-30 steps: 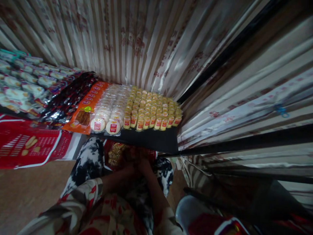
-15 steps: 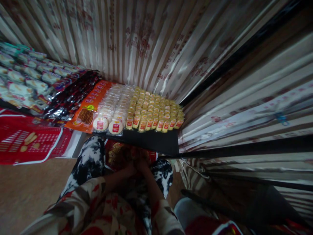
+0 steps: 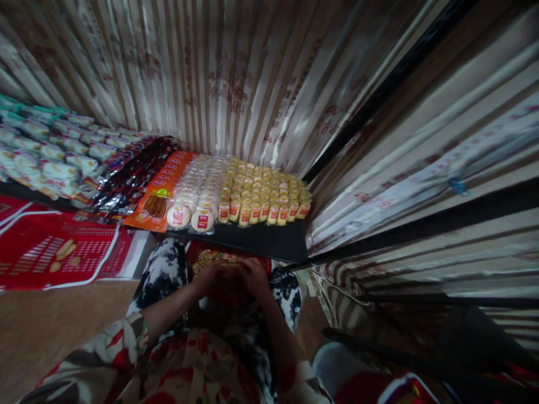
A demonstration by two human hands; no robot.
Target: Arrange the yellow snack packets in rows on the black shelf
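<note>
Though print blurs, left hand and right hand clasp packet.

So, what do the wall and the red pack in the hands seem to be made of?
The wall looks like corrugated sheet metal, glossy: straight ridges catch bright streaks. The red pack, between left hand and right hand, is probably shiny plastic film, golden pieces showing through; too dark to be sure.

Wall covering: striped glossy drapery, beige and brown with faded reddish print, hung across the rear and right sides, with a black bar crossing it diagonally. Furniture: black shelf at the drapery's foot, and a red printed panel to its left. Floor: brown, wood-toned, dimly lit.
</note>
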